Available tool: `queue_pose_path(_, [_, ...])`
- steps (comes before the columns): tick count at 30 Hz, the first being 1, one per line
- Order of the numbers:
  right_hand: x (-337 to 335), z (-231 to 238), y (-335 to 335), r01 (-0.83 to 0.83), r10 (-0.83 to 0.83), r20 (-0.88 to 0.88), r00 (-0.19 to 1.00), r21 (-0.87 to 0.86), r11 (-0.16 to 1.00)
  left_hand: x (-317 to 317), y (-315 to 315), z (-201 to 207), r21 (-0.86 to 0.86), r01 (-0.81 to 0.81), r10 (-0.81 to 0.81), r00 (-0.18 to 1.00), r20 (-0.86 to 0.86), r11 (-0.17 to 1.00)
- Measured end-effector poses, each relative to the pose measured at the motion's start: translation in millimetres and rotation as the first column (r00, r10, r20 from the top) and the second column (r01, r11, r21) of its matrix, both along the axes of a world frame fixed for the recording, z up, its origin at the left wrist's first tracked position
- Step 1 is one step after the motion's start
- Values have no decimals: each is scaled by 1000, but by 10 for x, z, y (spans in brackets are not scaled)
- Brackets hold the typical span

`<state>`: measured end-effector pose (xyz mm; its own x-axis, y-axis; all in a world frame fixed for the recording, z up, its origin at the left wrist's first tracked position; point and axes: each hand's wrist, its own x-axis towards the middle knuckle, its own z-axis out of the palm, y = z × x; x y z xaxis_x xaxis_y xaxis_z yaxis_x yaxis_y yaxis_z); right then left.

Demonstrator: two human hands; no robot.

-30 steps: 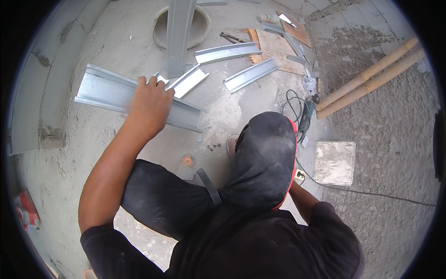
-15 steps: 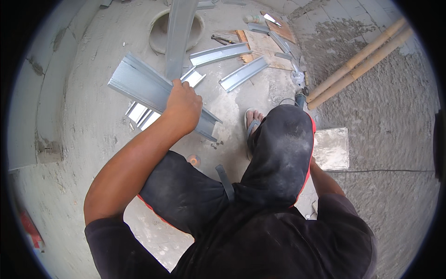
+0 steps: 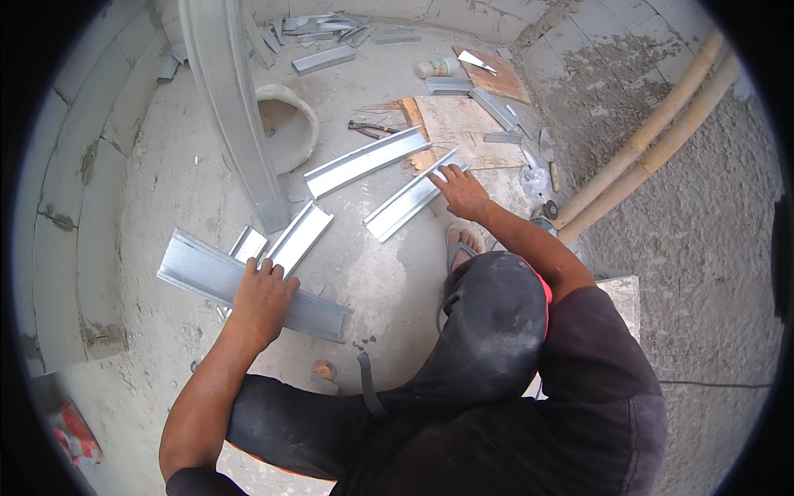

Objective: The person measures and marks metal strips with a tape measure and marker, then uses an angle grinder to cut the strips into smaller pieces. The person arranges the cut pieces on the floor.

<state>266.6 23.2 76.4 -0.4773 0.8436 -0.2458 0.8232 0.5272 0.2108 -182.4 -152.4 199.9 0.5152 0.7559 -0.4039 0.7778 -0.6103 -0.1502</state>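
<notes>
My left hand (image 3: pixel 263 299) is closed over the far edge of a wide silvery metal channel (image 3: pixel 198 269), which lies low across shorter channel pieces. One of those, a short bright channel (image 3: pixel 299 236), pokes out beyond my fingers. My right hand (image 3: pixel 460 192) reaches forward with its fingers curled over the far end of another metal channel (image 3: pixel 403 207) on the floor. Left of that piece, a similar loose channel (image 3: pixel 364 161) lies at a slant. A long upright metal stud (image 3: pixel 227 107) rises from the floor beyond my left hand.
A round cement-coated basin (image 3: pixel 308 112) sits behind the stud. Pincers (image 3: pixel 372 130), a plywood board (image 3: pixel 463 124) with metal offcuts, and a trowel (image 3: pixel 546 147) lie farther off. Two bamboo poles (image 3: pixel 645 140) lean at right. An orange-brown disc (image 3: pixel 323 369) lies near my left knee.
My left hand has lowered the wide channel toward the floor. My right hand has come from beside my right leg to the channel ahead. The view has shifted, showing more of the far floor.
</notes>
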Motion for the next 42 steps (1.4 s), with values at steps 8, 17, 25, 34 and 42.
queue_pose_path(8, [222, -731, 992, -317, 303, -97, 948, -198, 928, 673, 432, 126, -76, -155, 148, 985, -89, 985])
queue_pose_path(17, [319, -61, 2666, 42, -64, -462, 885, -58, 997, 1637, 985, 346, -107, -398, 365, 900, -239, 911])
queue_pose_path(25, [-303, 4, 2896, 6, -199, -842, 501, -226, 974, 2336, 2517, 476, -83, -167, 131, 934, -332, 982])
queue_pose_path(34, [529, 433, 1098, 38, -487, -802, 346, -507, 861, 3304, 3667, 364, 46, 165, -159, 981, -114, 985])
queue_pose_path(42, [2112, -310, 603, 725, -694, -720, -18, -487, 487, 4243, 4313, -101, 126, -42, -38, 821, 570, 991])
